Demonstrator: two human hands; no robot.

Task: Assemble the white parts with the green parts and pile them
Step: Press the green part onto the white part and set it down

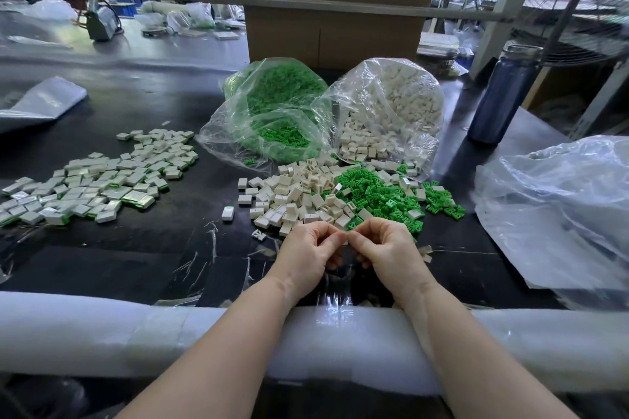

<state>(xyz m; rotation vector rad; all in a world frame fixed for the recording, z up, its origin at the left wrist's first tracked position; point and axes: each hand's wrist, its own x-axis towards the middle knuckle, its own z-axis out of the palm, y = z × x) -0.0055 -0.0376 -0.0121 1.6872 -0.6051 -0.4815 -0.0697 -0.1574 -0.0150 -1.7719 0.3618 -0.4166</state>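
- White part (344, 237), barely visible, sits pinched between left hand (308, 250) and right hand (386, 250), fingertips meeting.
- Loose white parts (289, 194) and green parts (374, 190) lie just beyond the grip; assembled pile (102, 177) far left.

Loose white parts (289, 194), small boxy shells, lie heaped at the centre of the frame, touching a spread of small green parts (377, 192) to their right, with more of each kind spilling from two clear bags, the bag of green parts (272, 112) at upper centre and the bag of white parts (391, 112) just right of it. At centre left lies a wide, flat pile of assembled pieces (98, 180), white with green edges showing.
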